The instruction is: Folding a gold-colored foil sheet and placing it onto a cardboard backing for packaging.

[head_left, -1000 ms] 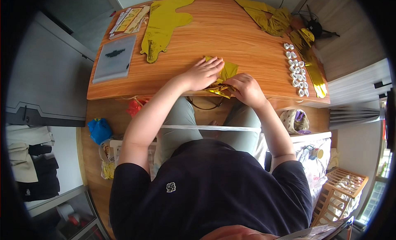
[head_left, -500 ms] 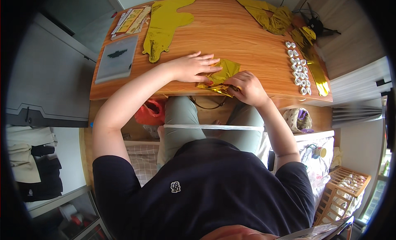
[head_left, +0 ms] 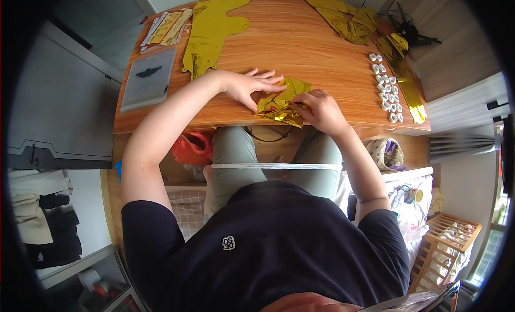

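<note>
A crinkled gold foil balloon (head_left: 295, 89), folded into a small piece, lies at the table's front edge before me. My left hand (head_left: 249, 90) rests at its left side with fingers spread, the fingertips touching the foil. At the right side, my right hand (head_left: 323, 112) has its thumb and fingers pinched on the foil's edge. A small red spot shows on the foil between the hands. Another gold foil balloon (head_left: 214, 30) lies flat at the far left, its lower end partly behind my left wrist.
More gold foil (head_left: 335, 17) lies at the far right, and a gold strip (head_left: 412, 100) runs down the right edge. Beside it stand rows of small white rolls (head_left: 387, 89). At left are a translucent case (head_left: 150, 84) and flat packets (head_left: 167, 28). A black device (head_left: 409, 30) sits back right.
My left thumb has spread away from the fingers and pulled left off the foil. My right fingers have shifted slightly up on the foil, uncovering more of it.
</note>
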Motion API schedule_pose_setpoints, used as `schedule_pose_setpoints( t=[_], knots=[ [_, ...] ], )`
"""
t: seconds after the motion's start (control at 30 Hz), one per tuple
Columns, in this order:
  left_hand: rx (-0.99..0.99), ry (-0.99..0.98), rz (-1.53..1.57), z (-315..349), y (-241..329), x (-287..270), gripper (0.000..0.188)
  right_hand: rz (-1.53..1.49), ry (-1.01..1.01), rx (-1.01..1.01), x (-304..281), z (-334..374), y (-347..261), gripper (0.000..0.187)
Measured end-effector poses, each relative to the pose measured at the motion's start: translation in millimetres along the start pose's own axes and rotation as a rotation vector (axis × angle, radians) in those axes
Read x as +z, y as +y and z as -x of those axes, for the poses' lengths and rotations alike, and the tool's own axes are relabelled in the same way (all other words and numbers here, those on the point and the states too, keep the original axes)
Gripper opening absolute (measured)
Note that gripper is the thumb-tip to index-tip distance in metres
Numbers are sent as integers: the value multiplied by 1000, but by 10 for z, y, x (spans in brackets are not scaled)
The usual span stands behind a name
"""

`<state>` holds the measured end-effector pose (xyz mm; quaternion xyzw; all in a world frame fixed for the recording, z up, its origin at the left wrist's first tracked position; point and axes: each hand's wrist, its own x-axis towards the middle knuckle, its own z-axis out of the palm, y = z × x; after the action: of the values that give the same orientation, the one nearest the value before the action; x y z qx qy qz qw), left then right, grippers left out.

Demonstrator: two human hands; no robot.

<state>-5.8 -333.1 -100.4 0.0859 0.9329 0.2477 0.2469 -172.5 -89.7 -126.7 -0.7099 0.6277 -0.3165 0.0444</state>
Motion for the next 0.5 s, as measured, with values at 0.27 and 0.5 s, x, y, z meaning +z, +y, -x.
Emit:
schedule_pose_setpoints(
  t=[0.27, 0.5],
  knots=[
    [-11, 11, -18, 9, 16, 30, 107, -28, 74, 89, 85, -45, -34, 17],
    [-12, -3, -36, -8, -25, 40, 108, -118, 69, 259, 160, -132, -66, 26]
  ],
)
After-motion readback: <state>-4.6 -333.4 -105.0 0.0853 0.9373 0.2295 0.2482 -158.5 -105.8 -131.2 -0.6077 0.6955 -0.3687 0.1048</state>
